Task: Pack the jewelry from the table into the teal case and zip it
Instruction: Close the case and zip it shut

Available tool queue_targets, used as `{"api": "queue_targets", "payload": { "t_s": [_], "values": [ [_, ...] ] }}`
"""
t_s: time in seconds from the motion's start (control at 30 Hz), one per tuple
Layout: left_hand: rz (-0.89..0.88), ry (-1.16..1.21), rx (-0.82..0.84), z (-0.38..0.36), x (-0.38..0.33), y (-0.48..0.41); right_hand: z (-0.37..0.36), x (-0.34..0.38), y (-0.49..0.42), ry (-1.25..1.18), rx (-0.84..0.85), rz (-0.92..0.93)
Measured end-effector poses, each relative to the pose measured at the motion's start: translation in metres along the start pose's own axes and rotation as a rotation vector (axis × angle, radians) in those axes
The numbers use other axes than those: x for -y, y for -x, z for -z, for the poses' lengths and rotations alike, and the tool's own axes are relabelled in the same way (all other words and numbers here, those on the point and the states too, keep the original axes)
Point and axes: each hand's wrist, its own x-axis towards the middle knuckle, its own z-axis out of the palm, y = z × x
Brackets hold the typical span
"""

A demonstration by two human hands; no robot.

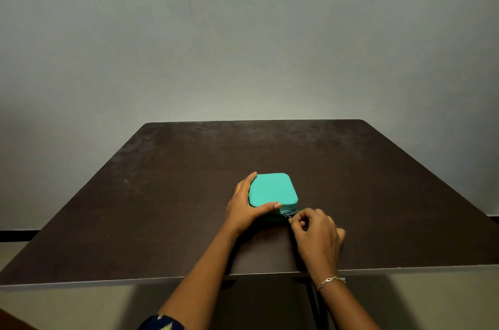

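Teal case (272, 190) within left fingers (249, 181); right fingers (296, 225) pinch its zipper (287, 215).

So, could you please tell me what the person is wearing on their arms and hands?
The left hand and right hand are ungloved. The right wrist carries a thin silver-coloured link bracelet. The left forearm is uncovered up to a dark blue sleeve with a yellow pattern.

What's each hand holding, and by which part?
The left hand grips the teal case by its left side, thumb across the near top edge. The right hand pinches the zipper pull at the case's near-right corner.
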Motion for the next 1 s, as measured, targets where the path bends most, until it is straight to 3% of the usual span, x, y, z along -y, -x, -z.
{"api": "queue_targets", "payload": {
  "t_s": [0.4, 1.0],
  "values": [
    [-0.028, -0.038, -0.014, 0.002, 0.002, 0.000, 0.008, -0.016, -0.026, 0.114, -0.067, -0.035],
    [-0.036, -0.034, 0.015, 0.001, 0.001, 0.000, -0.013, -0.010, -0.095, 0.138, -0.027, 0.027]
  ]
}}
